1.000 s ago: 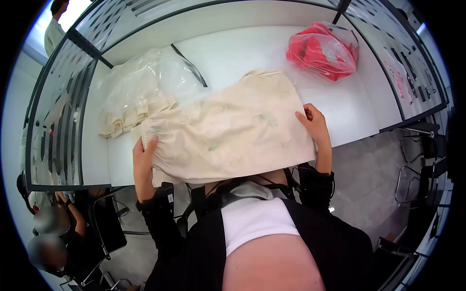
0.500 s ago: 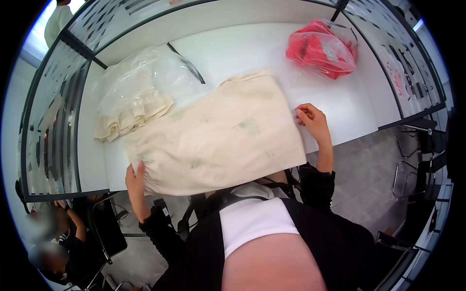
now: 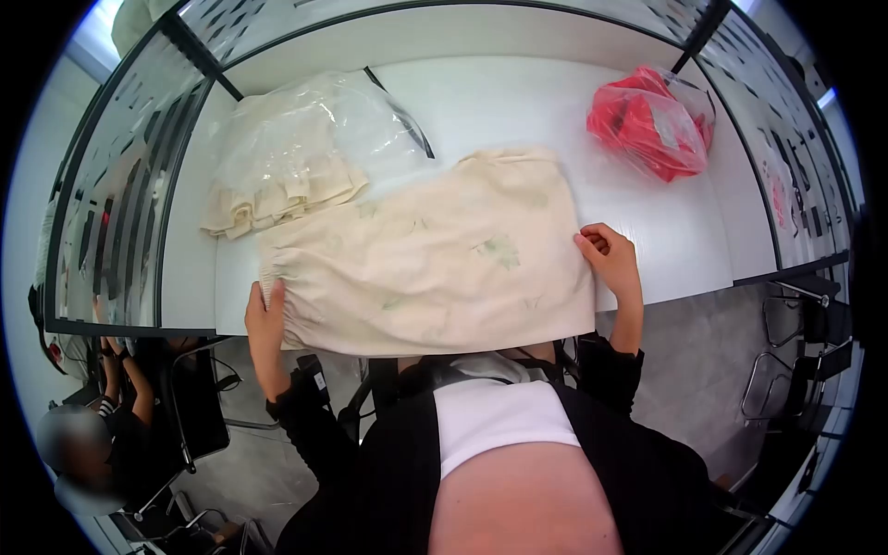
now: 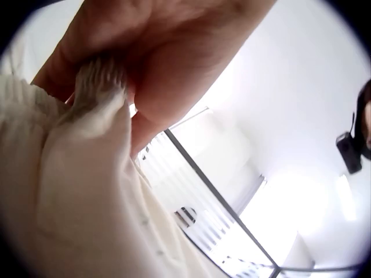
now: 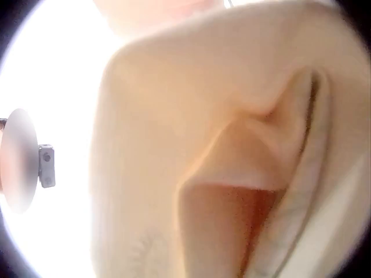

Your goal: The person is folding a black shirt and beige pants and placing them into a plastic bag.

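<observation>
A cream garment (image 3: 416,268) with a faint green leaf print lies across the table, its gathered elastic waistband to the left and its wider end to the right. My left hand (image 3: 266,324) pinches the waistband's near corner, thumb on top. In the left wrist view, the ruffled elastic (image 4: 104,78) bunches between that hand's thumb and fingers. At the garment's right edge, my right hand (image 3: 615,266) holds the border with curled fingers. Close cloth (image 5: 145,127) fills most of the right wrist view, showing a folded opening and hiding those fingers.
A clear plastic bag (image 3: 296,120) with folded cream cloth (image 3: 296,196) lies at the back left. At the back right sits a bag of red cloth (image 3: 647,125). Partition walls surround the white table (image 3: 504,102); its front edge is near my body.
The head view has shifted. The garment has slid left across the table and lies flatter, with fewer wrinkles by the waistband. Both hands have moved left with it.
</observation>
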Available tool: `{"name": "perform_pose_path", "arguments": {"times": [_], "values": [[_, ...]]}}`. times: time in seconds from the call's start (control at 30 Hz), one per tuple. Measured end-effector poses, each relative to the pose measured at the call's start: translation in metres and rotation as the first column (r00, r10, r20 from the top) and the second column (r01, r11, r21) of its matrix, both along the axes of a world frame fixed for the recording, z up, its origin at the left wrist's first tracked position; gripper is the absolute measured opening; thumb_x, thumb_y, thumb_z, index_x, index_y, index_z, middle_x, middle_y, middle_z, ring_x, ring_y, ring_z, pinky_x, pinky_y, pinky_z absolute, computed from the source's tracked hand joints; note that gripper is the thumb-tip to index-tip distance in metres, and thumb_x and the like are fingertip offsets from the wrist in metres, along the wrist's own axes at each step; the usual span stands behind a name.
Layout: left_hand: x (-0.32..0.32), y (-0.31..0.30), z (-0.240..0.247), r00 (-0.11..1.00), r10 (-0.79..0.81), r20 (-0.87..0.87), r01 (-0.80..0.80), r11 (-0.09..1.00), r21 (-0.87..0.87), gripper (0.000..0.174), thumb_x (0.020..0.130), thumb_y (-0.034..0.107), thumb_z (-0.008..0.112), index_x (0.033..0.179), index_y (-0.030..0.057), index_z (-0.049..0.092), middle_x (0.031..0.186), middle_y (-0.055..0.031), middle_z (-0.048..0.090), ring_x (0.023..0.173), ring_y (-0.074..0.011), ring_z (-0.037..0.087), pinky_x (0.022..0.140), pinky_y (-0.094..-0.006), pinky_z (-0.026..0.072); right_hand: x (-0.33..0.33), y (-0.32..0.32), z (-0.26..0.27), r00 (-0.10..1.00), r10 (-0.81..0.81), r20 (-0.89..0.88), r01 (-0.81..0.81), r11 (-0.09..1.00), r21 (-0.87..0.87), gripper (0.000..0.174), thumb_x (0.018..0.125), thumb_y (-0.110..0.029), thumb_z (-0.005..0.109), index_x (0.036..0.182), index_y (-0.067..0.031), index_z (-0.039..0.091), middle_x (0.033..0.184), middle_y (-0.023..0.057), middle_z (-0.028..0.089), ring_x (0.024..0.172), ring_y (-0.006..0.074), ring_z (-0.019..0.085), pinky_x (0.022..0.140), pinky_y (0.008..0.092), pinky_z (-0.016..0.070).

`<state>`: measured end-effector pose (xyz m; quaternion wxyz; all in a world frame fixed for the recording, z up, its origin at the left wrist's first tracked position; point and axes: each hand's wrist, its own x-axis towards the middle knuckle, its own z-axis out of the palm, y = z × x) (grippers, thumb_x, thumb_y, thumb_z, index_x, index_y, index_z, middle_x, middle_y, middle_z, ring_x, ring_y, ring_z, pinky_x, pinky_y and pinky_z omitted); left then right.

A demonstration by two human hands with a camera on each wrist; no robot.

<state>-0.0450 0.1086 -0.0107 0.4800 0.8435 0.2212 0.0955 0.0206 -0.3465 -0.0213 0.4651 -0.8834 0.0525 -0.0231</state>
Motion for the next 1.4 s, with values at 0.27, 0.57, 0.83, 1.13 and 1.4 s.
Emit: {"name": "perform_pose_path", "arguments": {"times": [0.27,0.57,0.83,1.13,1.4], "values": [[-0.008,0.031,-0.02,0.994,0.083,0.075,-0.045,0.909,-0.413,0.031,0.09,0.026,0.048,0.108,-0.0002,0.048,0.104,-0.0064,0.054,0.094,-0.0123,0.048,0.082,-0.0243,0.0374,0.003,0.009,0.003,1.0,0.013,-0.018,-0.015,0.993,-0.119,0.03,0.068,-0.029,0.071,0.073,-0.0008,0.061,0.067,0.0063,0.056,0.06,0.0132,0.05,0.057,0.0248,0.0424],[-0.001,-0.011,-0.01,0.977,0.103,0.186,-0.205,0.685,0.699,0.027,0.079,0.013,0.057,0.101,0.0006,0.047,0.11,-0.0191,0.048,0.105,-0.0315,0.045,0.086,-0.038,0.0371,0.003,0.023,-0.003,0.993,0.118,0.021,-0.11,0.968,-0.227,0.025,0.071,-0.019,0.068,0.075,0.0018,0.056,0.066,0.0079,0.052,0.059,0.0171,0.048,0.055,0.0276,0.0405],[0.009,-0.139,-0.017,0.819,-0.572,0.047,0.397,0.624,0.673,0.051,0.077,0.024,0.06,0.121,0.0052,0.042,0.132,-0.0166,0.033,0.122,-0.0332,0.031,0.099,-0.0502,0.0231,0.006,0.012,-0.003,0.995,0.053,-0.089,-0.043,0.992,0.117,0.019,0.082,-0.017,0.056,0.08,0.0018,0.05,0.071,0.0068,0.057,0.063,0.0084,0.049,0.058,0.0232,0.0409],[0.033,-0.179,-0.026,0.797,-0.587,-0.14,0.427,0.384,0.819,0.067,0.076,0.044,0.057,0.131,0.0122,0.034,0.137,-0.0132,0.027,0.123,-0.0314,0.029,0.091,-0.0552,0.0252,-0.009,-0.004,-0.005,0.996,-0.008,-0.093,0.025,0.984,0.179,0.019,0.085,-0.018,0.052,0.086,0.0006,0.049,0.072,0.0056,0.058,0.064,0.0061,0.049,0.058,0.0218,0.0416],[0.082,-0.212,-0.037,0.902,-0.431,-0.014,0.307,0.619,0.723,0.07,0.083,0.043,0.05,0.12,-0.0134,0.034,0.127,-0.033,0.029,0.12,-0.0414,0.03,0.096,-0.0532,0.024,-0.007,0.002,-0.01,0.999,-0.003,-0.05,0.012,0.985,0.17,0.018,0.083,-0.015,0.055,0.087,0.0015,0.049,0.075,0.0074,0.058,0.06,0.006,0.049,0.052,0.0217,0.0416]]}}
